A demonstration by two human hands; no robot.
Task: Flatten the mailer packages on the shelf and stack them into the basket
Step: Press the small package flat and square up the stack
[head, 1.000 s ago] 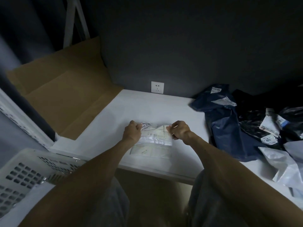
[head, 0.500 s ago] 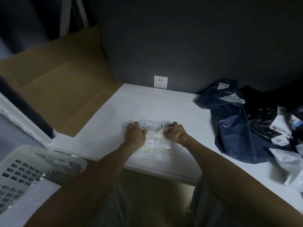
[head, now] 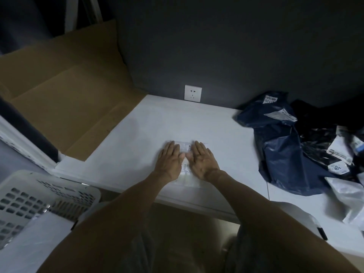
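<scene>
A white wall socket (head: 193,93) sits low on the dark grey wall (head: 226,46). Left of the socket lies a large flattened brown cardboard sheet (head: 65,103). Farther up-left of the socket stands a white post (head: 70,14).

Little can be read here. On the navy mailer (head: 279,150), the top label (head: 270,99) carries large dark digits, seen upside down, that look like "3703" - the small line above them is too blurred to read. A second label (head: 283,113) just below it shows only grey rows of print. On the black mailer (head: 315,140), a small white label (head: 338,168) reads "40", followed by a mark I cannot make out; the long label (head: 339,153) beside it bears fine lines, unreadable. The white mailer (head: 186,174) shows barcode-like print - illegible.
</scene>
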